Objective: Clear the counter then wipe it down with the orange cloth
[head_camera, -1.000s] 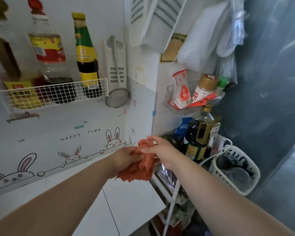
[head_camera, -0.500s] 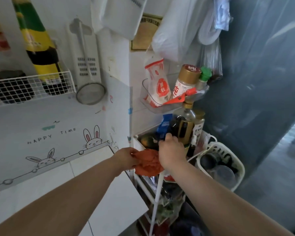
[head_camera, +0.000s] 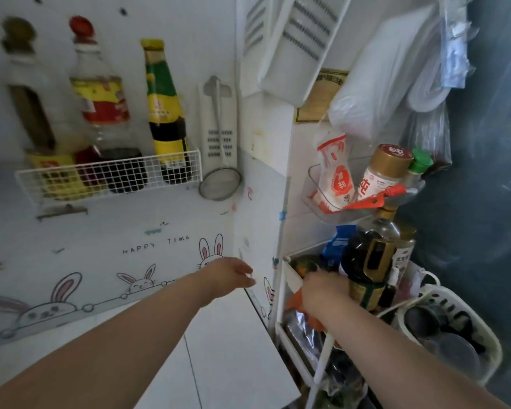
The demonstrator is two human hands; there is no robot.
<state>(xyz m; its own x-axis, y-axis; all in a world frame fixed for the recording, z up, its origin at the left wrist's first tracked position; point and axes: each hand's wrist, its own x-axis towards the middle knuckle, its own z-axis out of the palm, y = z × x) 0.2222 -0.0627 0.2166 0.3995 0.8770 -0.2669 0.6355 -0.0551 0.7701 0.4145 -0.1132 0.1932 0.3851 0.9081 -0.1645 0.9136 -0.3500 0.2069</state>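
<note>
My hands are apart. My left hand (head_camera: 229, 276) hovers over the far right corner of the white counter (head_camera: 233, 358), close to the rabbit-print backsplash (head_camera: 130, 255). Its fingers are loose and reach forward, and it holds nothing. They are a little blurred.

My right hand (head_camera: 323, 292) is off the counter's right edge, resting on the orange cloth (head_camera: 294, 301) at the top tier of the white rack (head_camera: 278, 278) that stands just beside the counter. The cloth shows bunched under my palm and wrist, and it hangs over the tier's front rail. I see only the back of this hand, so I cannot tell whether the fingers grip the cloth or only press on it.

A dark bottle with a gold label (head_camera: 372, 261) stands in the same tier, just beyond my knuckles. A white slotted basket (head_camera: 431, 289) holding dark round things sits to the right of the rack.

On the back wall a white wire shelf (head_camera: 109, 172) carries several bottles, among them a clear one with a red cap (head_camera: 101, 104) and a green one with a yellow label (head_camera: 163, 107). A mesh strainer (head_camera: 220, 184) hangs at the shelf's right end. On the side wall above the rack, a clear shelf (head_camera: 316, 199) holds a red-and-white packet (head_camera: 334, 172) and a gold-capped jar (head_camera: 384, 169).
</note>
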